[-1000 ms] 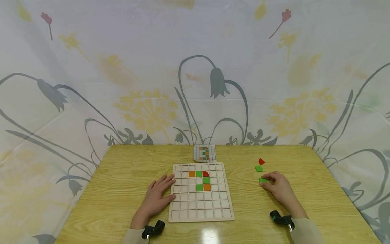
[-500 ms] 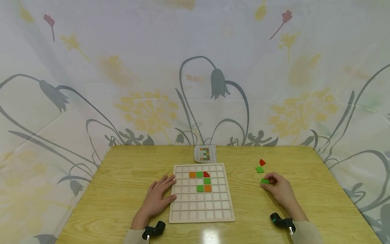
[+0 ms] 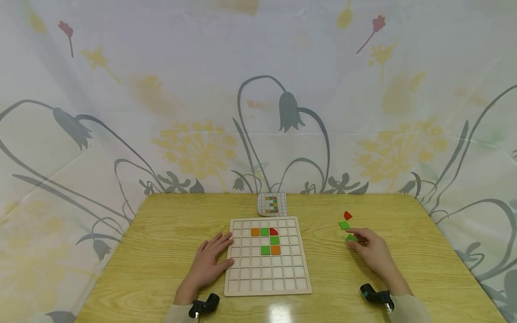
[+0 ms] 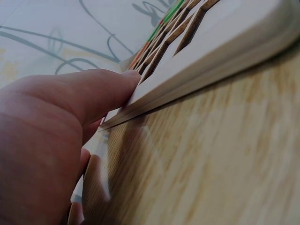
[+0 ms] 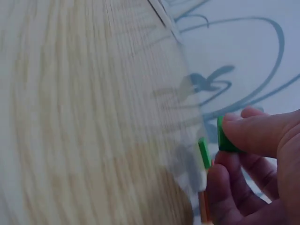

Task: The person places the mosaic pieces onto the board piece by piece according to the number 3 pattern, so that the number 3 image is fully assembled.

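My left hand point(image 3: 207, 261) rests at the left edge of the wooden grid board point(image 3: 250, 289), its fingers spread. In the left wrist view the thumb point(image 4: 115, 86) lies against the board's rim. My right hand point(image 3: 371, 249) pinches a green square tile point(image 5: 223, 136) between thumb and fingers, to the right of the board. Just beyond it another green tile point(image 3: 343, 225) lies on the table, and a red quarter-circle tile point(image 3: 348, 216) behind that. Low in the right wrist view an orange piece point(image 5: 203, 206) is partly hidden by the fingers.
Several orange, green and red tiles sit in the board's cells, among them an orange tile point(image 3: 256, 232) and a red quarter-circle point(image 3: 273, 232). A pattern card point(image 3: 262, 206) with a coloured figure lies behind the board. A flowered cloth point(image 3: 194, 89) hangs behind the table.
The green tile in my right hand has turned and tilted between the fingers, and the index finger has extended past it. My left hand and the board stay in place.
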Demonstrator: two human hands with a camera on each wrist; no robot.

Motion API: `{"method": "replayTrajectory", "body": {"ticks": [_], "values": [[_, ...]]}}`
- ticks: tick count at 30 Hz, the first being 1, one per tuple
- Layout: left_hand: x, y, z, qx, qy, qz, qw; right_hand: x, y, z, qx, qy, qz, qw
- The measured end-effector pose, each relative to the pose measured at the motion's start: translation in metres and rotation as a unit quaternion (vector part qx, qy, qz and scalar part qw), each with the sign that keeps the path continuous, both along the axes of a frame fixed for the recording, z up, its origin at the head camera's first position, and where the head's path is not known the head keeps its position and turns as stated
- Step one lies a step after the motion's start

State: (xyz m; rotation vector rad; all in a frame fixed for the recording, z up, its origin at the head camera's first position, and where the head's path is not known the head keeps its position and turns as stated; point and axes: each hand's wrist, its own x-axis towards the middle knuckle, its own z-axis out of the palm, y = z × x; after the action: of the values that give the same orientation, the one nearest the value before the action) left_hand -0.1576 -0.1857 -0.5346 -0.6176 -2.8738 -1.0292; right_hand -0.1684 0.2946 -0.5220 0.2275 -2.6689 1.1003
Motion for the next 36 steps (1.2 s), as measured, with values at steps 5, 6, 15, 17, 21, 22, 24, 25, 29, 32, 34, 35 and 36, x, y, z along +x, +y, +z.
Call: {"method": "replayTrajectory", "body": {"ticks": [5,6,15,17,21,22,24,25,29,32,34,35,36], "values": [[0.0,-0.001,0.001,-0.002,-0.014,-0.001,0.9999,0.001,-0.019,0.006,-0.002,-0.016,0.039,0.9991],[0.0,-0.001,0.001,-0.002,-0.014,-0.002,0.9999,0.002,-0.023,0.007,-0.007,-0.025,0.045,0.9986],[-0.003,-0.001,0.001,-0.009,0.002,-0.004,1.0,0.003,-0.065,0.013,-0.078,-0.084,0.093,0.989],[-0.003,-0.001,0.001,-0.009,0.005,-0.005,0.9999,0.003,-0.075,0.014,-0.093,-0.087,0.1,0.9869],[-0.003,-0.002,0.001,-0.008,0.002,-0.007,0.9999,0.004,-0.096,0.015,-0.1,-0.087,0.124,0.9834],[-0.003,-0.002,0.001,-0.008,0.001,-0.007,0.9999,0.004,-0.101,0.016,-0.095,-0.085,0.131,0.9831],[-0.003,-0.002,0.001,-0.007,0.0,-0.008,0.9999,0.004,-0.111,0.016,-0.088,-0.085,0.143,0.9821],[-0.003,-0.002,0.001,-0.006,0.001,-0.009,0.9999,0.004,-0.115,0.016,-0.085,-0.083,0.149,0.9818],[-0.003,-0.002,0.001,-0.005,0.001,-0.009,1.0,0.003,-0.131,0.015,-0.078,-0.081,0.167,0.9795],[-0.002,-0.001,0.001,-0.003,0.002,-0.008,1.0,0.002,-0.14,0.012,-0.075,-0.082,0.181,0.9772],[-0.001,-0.001,0.0,-0.002,0.008,-0.007,0.9999,0.002,-0.146,0.011,-0.074,-0.086,0.187,0.9758],[-0.001,-0.001,0.0,0.0,0.014,-0.008,0.9999,0.001,-0.149,0.01,-0.074,-0.087,0.19,0.9751],[0.0,-0.001,0.0,0.003,0.019,-0.008,0.9998,0.001,-0.151,0.009,-0.074,-0.087,0.192,0.9747]]}}
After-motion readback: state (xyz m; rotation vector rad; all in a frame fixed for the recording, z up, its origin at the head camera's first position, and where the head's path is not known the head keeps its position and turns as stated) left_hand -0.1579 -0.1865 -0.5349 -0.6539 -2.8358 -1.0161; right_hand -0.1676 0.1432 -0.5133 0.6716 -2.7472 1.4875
